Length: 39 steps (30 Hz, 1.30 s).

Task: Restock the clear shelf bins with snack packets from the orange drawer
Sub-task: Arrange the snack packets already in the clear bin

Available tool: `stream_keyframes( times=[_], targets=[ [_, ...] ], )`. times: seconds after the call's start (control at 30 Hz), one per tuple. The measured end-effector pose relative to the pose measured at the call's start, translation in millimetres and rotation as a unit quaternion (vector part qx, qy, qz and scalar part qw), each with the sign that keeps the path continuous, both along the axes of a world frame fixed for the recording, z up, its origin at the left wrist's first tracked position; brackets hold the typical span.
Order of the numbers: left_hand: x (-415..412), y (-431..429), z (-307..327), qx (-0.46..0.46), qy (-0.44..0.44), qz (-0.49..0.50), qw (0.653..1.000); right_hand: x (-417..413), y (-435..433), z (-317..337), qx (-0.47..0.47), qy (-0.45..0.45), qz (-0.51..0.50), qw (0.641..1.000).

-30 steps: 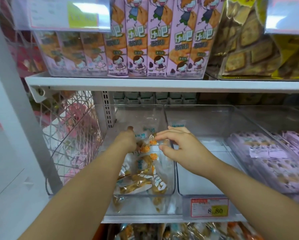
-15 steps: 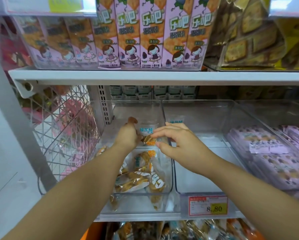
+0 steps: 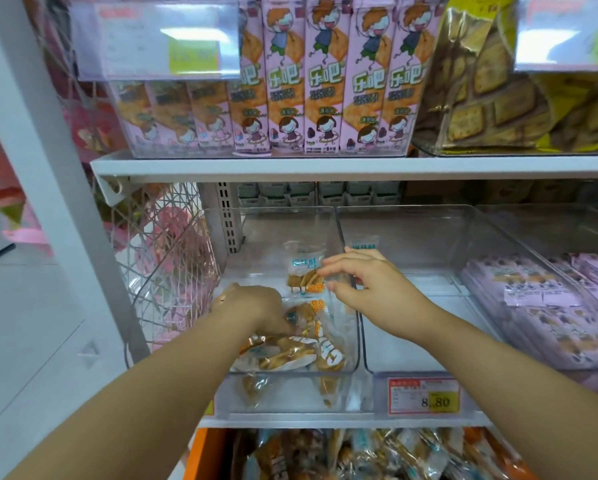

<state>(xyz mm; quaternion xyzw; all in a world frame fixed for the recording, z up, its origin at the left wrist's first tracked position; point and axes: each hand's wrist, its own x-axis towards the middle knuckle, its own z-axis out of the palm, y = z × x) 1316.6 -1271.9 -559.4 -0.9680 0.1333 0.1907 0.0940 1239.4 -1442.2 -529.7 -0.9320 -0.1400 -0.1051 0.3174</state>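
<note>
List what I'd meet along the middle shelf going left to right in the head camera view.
wire basket → left clear bin holding snack packets → middle clear bin with the price tag on its front → right clear bin holding pink packets

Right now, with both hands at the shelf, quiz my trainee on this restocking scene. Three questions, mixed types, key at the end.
1. True or false: the left hand is down among the snack packets in the leftmost clear bin.
2. The price tag on the shelf edge reads: A) 8.80 B) 6.50 C) 12.00
3. Fill in: the right hand reaches the upright packet standing at the bin's ____.
Key: 1 true; 2 A; 3 back.
</note>
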Motion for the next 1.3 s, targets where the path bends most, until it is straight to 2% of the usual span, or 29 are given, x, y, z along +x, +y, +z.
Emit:
stream_keyframes(
  times=[0.17, 0.3, 0.43, 0.53, 0.6, 0.77, 1.03, 1.1, 1.2, 1.3],
  targets=[
    [1.5, -6.4, -5.6, -0.063, 0.019, 0.026, 0.997, -0.3, -0.5, 1.0, -0.001, 0.013, 0.001, 1.000],
    [-0.8, 0.6, -10.2, -0.191, -0.008, 0.048, 0.980, 0.4, -0.5, -0.4, 0.005, 0.012, -0.003, 1.000],
    [8.9, 11.0, -10.7, -0.422, -0.018, 0.085, 0.903, 0.7, -0.6, -1.1, 0.006, 0.012, 0.000, 1.000],
    [15.7, 12.4, -4.2, -0.476, -0.091, 0.103, 0.869, 0.6, -0.6, -1.0, 0.004, 0.009, 0.001, 1.000],
    [24.6, 10.5, -1.2, -0.507, -0.106, 0.109, 0.849, 0.5, -1.0, -1.5, 0.002, 0.001, 0.002, 1.000],
    [35.7, -1.5, -3.4, -0.480, -0.057, 0.096, 0.870, 1.2, -1.8, -3.1, 0.017, 0.004, 0.006, 1.000],
    [35.9, -4.4, -18.2, -0.546, 0.041, 0.194, 0.814, 2.3, -2.2, -6.8, 0.042, 0.008, 0.005, 0.999],
    [32.2, -2.3, -18.2, -0.541, 0.079, 0.193, 0.815, 2.5, -1.9, -7.7, 0.051, 0.006, 0.006, 0.999],
    [25.8, -4.8, -19.7, -0.494, 0.124, 0.115, 0.853, 1.5, -2.0, -7.2, 0.056, 0.007, 0.007, 0.998],
    [26.2, -7.3, -24.3, -0.394, 0.081, 0.033, 0.915, 0.9, -2.0, -6.8, 0.055, 0.012, 0.009, 0.998]
  ],
)
